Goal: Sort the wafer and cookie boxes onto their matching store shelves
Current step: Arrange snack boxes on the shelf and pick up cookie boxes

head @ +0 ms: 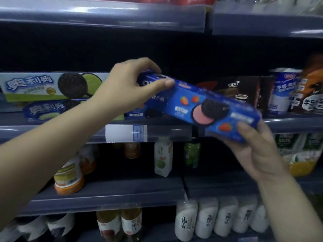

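While both hands carry it, the blue strawberry cookie box (pixel 201 105) hangs tilted in front of the middle shelf (pixel 52 131), its left end higher and nearer the shelf, its right end lower and out over the shelf lip. The left hand (pixel 129 88) grasps the upper end, fingers over the top edge and thumb along the front face; the right hand (pixel 257 147) holds the lower end from beneath, thumb pressed on the front. Two-handed support suits a long, light carton, and the tilt looks like steering it end-first toward the shelf's stock.

Matching stock lies just behind: a green cookie box (pixel 50 86) rests on a blue cookie box (pixel 50 109), so this seems the right row, though I judge that from the shared logo alone. Dark brown wafer-like boxes (pixel 244 95) stand to the right, beside a white cup (pixel 283 91).

Much is unclear. Motion blur smears the print, the left arm covers part of the stacked boxes, and the held box hides whatever sits behind it. The right hand's fingers under the carton are out of sight. Bottles (pixel 162 158) below are dim.
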A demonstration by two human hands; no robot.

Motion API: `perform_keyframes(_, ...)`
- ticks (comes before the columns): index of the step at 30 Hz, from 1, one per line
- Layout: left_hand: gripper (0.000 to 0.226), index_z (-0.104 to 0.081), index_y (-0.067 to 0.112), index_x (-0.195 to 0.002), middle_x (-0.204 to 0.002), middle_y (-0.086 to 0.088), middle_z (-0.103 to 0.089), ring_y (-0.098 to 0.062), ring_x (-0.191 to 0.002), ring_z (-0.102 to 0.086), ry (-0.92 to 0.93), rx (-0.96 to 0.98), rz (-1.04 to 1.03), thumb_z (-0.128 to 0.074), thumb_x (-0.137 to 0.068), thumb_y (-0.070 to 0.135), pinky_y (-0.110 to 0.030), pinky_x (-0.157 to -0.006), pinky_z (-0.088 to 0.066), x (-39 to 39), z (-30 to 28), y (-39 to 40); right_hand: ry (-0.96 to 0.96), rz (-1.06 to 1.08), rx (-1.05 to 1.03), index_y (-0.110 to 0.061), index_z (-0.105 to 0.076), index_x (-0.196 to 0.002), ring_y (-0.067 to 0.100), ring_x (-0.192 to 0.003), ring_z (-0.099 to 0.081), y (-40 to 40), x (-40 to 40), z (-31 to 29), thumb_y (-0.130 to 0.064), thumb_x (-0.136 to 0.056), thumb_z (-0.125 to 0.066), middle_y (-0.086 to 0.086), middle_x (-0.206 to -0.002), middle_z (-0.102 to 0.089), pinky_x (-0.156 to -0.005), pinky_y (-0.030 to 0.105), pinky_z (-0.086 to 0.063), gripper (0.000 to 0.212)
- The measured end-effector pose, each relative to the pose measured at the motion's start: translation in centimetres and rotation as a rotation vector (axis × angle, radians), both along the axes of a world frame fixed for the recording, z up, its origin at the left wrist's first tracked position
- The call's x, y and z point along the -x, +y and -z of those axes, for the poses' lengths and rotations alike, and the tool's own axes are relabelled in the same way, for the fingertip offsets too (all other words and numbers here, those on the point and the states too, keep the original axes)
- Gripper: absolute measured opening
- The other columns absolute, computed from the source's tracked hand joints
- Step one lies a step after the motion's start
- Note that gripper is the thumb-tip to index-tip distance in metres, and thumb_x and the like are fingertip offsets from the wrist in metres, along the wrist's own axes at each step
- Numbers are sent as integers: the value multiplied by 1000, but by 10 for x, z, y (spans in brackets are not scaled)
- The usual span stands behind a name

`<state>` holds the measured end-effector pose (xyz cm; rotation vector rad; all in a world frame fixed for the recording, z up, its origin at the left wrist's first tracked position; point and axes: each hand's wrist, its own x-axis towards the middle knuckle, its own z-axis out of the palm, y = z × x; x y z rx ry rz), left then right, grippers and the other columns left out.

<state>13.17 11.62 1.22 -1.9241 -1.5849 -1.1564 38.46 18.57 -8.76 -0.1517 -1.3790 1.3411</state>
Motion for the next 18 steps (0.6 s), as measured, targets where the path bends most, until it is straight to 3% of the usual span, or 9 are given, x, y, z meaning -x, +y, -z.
perform_keyframes(4,55,-63,22,-107,-99,1,-63,-14,-94,-57,-39,-34,-122,-51,-81,69,-29,-74,-42,7,-9,1,-49,396,-253,-26,-51,-120,13,-112,-62,20,19,-30,-42,-73,-79,-5,-118,-63,-94,41,-52,56)
perform_keyframes(7,52,-61,19,-111,-98,2,-59,-15,-91,-54,-56,29,-205,-51,-85,64,-27,-72,-36,16,-8,4,-185,556,-390,-24,-44,-130,-9,-108,-57,37,31,-51,-29,-86,-71,-15,-120,-58,-93,15,-45,52)
perform_keyframes(9,52,-60,17,-114,-102,-3,-60,-19,-94,-54,-33,78,-221,-51,-86,60,-27,-72,-35,23,-6,5,-342,615,-421,-28,-44,-136,-15,-107,-54,50,31,-60,-28,-88,-69,-19,-121,-57,-92,7,-40,55)
perform_keyframes(12,50,-60,13,-120,-113,-14,-64,-29,-105,-57,92,96,-247,-51,-91,52,-29,-79,-38,29,-5,9,-548,648,-432,-24,-50,-137,-1,-116,-55,70,29,-60,-37,-88,-67,-13,-127,-60,-105,20,-40,54)
perform_keyframes(14,46,-60,7,-122,-117,-19,-64,-35,-110,-57,193,124,-277,-48,-96,43,-34,-88,-41,27,-5,12,-603,611,-397,-26,-56,-130,4,-110,-60,76,30,-54,-41,-89,-63,-11,-120,-66,-103,33,-46,44)
perform_keyframes(18,36,-61,1,-120,-121,-20,-61,-38,-115,-55,290,107,-257,-51,-97,27,-41,-97,-42,21,-10,16,-603,526,-326,-33,-54,-126,7,-109,-62,82,35,-45,-48,-89,-61,-12,-120,-66,-97,42,-50,41)
